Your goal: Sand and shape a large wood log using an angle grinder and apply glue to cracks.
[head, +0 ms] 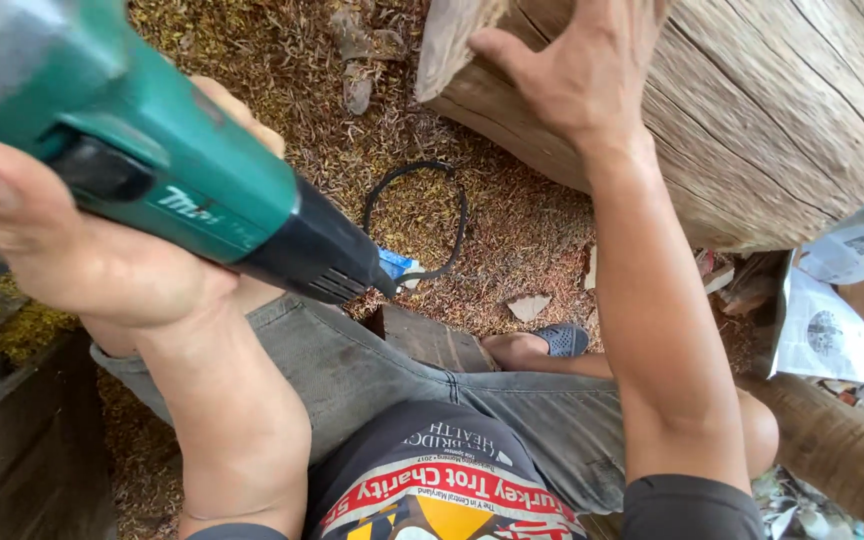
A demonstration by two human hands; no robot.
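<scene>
1. We see the left hand (62,250) raised close to the camera, its fingers wrapped tight round the body of a teal and black power tool (192,190), with the thumb lying along the near side.
2. The tool sits at upper left in the head view, tilted so that its black rear end points down and to the right, over the lap; a black cord (422,215) runs from that end and loops on the ground.
3. The left forearm rises steeply from the lower edge, wrist bent back to carry the tool.
4. The right hand (572,70) lies flat on the big weathered log (752,120) at upper right, fingers spread on the curved bark side (the fingertips run out of view at the top edge, so we cannot tell how far they reach).
5. The right arm is stretched nearly straight from the shoulder up to the log, elbow barely bent.
6. Below, grey trousers (372,380) cover the knees, and a foot in a blue sandal (557,340) rests on ground strewn with sawdust (282,70).
7. Crumpled newspaper (842,320) lies at the right, beside the log.
</scene>
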